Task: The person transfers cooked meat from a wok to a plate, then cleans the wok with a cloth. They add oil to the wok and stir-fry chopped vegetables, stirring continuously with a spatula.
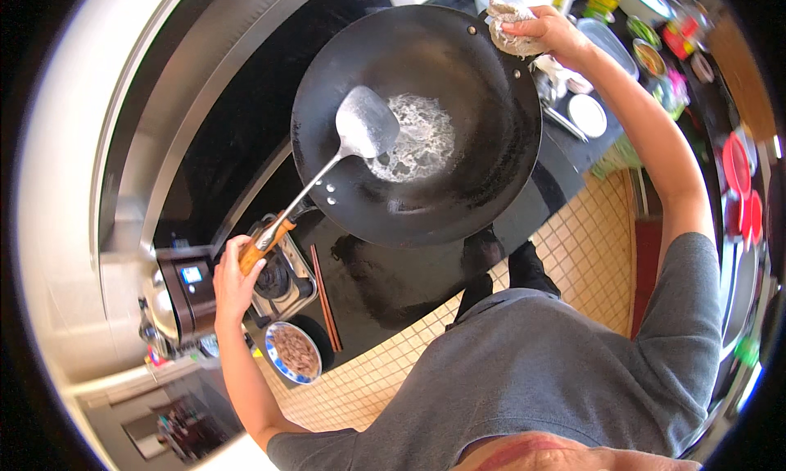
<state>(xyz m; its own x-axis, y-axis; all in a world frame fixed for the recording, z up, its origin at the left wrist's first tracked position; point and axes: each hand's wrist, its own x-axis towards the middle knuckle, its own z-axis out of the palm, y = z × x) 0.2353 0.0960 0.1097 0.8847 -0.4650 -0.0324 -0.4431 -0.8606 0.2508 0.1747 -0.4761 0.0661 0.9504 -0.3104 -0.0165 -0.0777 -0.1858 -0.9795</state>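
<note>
A large black wok (491, 139) spreads before me, with a small pool of white, foamy liquid (427, 136) in its bottom. My left hand (236, 280) grips the wooden handle of a metal wok spatula (367, 122). The spatula's blade overlaps the pool's left edge. Beneath the spatula's ferrule runs a second wooden handle (286, 225), seemingly the wok's, which leads into the same grip. At the far right rim, my right hand (549, 35) clasps a crumpled whitish cloth (509, 28) against the wok's ear, which is mostly hidden.
Left of the wok are a gas burner (276, 280), brown chopsticks (325, 299), a blue-and-white bowl of sliced meat (295, 351) and a dark appliance (184, 293). Beyond my right arm stand a plastic tray (608, 44), a white lid (587, 116) and several food bowls (649, 58).
</note>
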